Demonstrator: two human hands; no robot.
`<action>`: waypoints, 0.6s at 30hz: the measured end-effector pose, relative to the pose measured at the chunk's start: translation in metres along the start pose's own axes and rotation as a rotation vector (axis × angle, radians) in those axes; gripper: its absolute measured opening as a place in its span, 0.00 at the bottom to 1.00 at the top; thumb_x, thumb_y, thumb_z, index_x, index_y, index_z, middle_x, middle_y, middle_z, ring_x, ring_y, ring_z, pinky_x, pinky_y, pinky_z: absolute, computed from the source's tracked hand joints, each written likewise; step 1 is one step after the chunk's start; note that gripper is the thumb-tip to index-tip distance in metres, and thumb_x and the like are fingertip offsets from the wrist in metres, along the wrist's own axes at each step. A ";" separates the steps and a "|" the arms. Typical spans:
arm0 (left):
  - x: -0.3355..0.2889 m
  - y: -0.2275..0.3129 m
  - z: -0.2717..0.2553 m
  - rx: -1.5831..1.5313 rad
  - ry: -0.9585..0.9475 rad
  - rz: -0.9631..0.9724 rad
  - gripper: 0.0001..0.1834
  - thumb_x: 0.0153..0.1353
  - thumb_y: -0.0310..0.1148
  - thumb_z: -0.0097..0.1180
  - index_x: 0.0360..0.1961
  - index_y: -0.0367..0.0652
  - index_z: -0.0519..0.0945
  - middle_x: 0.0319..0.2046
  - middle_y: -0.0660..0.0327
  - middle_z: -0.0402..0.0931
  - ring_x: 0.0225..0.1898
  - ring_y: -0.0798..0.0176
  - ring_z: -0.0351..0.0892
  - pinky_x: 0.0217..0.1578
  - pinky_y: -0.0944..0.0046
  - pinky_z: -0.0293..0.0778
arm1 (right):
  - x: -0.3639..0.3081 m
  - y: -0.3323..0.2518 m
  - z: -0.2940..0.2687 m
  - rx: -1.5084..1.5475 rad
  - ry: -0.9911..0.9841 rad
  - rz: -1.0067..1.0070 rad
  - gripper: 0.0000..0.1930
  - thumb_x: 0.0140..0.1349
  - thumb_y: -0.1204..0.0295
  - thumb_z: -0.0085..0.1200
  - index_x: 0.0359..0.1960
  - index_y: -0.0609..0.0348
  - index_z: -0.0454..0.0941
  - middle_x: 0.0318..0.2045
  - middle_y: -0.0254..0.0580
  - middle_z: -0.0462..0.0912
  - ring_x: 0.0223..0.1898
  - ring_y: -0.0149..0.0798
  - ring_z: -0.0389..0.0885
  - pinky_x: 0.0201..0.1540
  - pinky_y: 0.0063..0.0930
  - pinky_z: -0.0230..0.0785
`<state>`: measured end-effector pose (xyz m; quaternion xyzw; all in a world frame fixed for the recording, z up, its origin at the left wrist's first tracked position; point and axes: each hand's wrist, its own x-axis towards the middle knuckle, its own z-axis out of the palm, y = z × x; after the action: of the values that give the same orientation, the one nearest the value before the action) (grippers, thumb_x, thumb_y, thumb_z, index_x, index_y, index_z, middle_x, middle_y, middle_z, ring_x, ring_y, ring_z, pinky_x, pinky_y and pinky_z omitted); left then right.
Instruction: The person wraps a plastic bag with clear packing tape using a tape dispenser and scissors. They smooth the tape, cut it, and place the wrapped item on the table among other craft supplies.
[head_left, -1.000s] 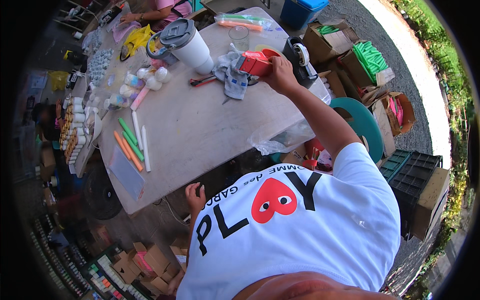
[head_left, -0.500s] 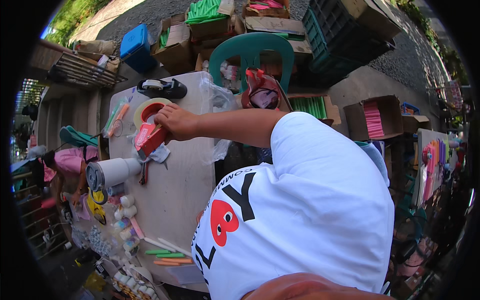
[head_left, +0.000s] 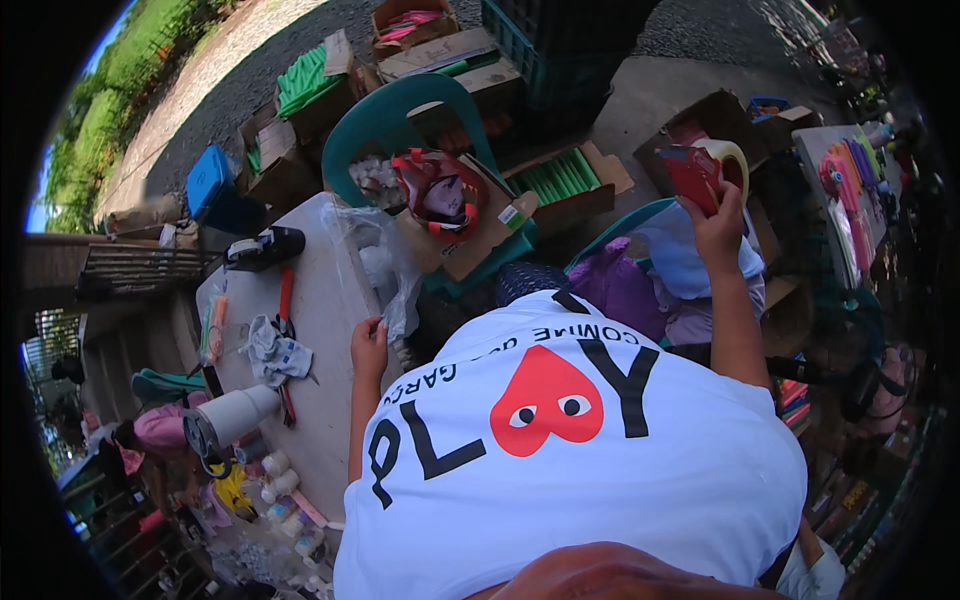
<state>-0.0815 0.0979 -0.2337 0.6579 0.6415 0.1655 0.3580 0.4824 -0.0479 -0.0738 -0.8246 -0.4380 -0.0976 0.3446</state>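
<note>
Raised at the right, my right hand (head_left: 717,232) is closed around a red tape dispenser (head_left: 690,178). A wide roll of pale tape (head_left: 728,165) sits on it. My left hand (head_left: 369,347) rests at the near edge of the pale table (head_left: 335,400), beside a clear plastic bag (head_left: 385,275). Its fingers are curled, and whatever may be between them is hidden. Across the table lie a crumpled white cloth (head_left: 276,352), red-handled scissors (head_left: 287,300) and a black desktop tape holder (head_left: 264,248). A large white tumbler (head_left: 235,415) stands at the table's far side.
Ahead is a green plastic chair (head_left: 350,150) with a red bag (head_left: 440,195) on it. Cartons of green sticks (head_left: 560,185) stand beyond. A purple cloth bundle (head_left: 620,285) lies under my right arm. Another person in pink (head_left: 160,432) bends at the left.
My right hand has carried the dispenser and tape roll from over the table to the far right. My left hand has come into view at the table edge. The whole view has swung right.
</note>
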 end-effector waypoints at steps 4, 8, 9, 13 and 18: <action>0.002 0.023 0.016 0.193 -0.001 0.038 0.16 0.55 0.39 0.61 0.41 0.42 0.81 0.41 0.49 0.79 0.45 0.46 0.77 0.47 0.53 0.71 | 0.046 0.005 0.023 0.014 0.049 -0.029 0.30 0.49 0.59 0.70 0.45 0.62 0.66 0.43 0.53 0.75 0.43 0.52 0.77 0.44 0.39 0.70; -0.017 0.010 0.022 0.111 0.043 -0.150 0.17 0.55 0.40 0.62 0.42 0.40 0.81 0.40 0.49 0.80 0.42 0.47 0.79 0.43 0.56 0.73 | 0.120 -0.045 0.123 0.387 -0.198 -0.218 0.27 0.51 0.66 0.69 0.46 0.61 0.65 0.42 0.47 0.75 0.43 0.42 0.77 0.47 0.32 0.69; -0.027 0.011 0.025 0.012 0.133 -0.228 0.15 0.56 0.39 0.61 0.40 0.40 0.82 0.37 0.51 0.81 0.38 0.55 0.80 0.40 0.59 0.74 | 0.133 -0.070 0.153 0.541 -0.298 -0.240 0.27 0.51 0.67 0.69 0.46 0.61 0.65 0.42 0.45 0.75 0.43 0.40 0.77 0.47 0.30 0.69; -0.097 0.015 0.024 -0.254 0.313 -0.594 0.18 0.59 0.46 0.58 0.32 0.39 0.81 0.26 0.57 0.81 0.27 0.64 0.79 0.33 0.63 0.73 | 0.139 -0.197 0.233 0.851 -0.791 -0.281 0.26 0.50 0.72 0.69 0.46 0.60 0.65 0.41 0.40 0.75 0.43 0.32 0.76 0.45 0.26 0.69; -0.272 0.016 0.102 -0.530 0.701 -1.112 0.19 0.61 0.45 0.57 0.29 0.37 0.80 0.19 0.59 0.77 0.20 0.67 0.77 0.26 0.66 0.72 | 0.054 -0.326 0.265 0.896 -1.401 -0.619 0.30 0.45 0.71 0.71 0.47 0.59 0.66 0.42 0.47 0.77 0.40 0.39 0.81 0.38 0.29 0.73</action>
<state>-0.0343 -0.1889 -0.2276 0.0316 0.8978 0.3110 0.3101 0.2198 0.2843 -0.0889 -0.3272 -0.7489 0.5212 0.2458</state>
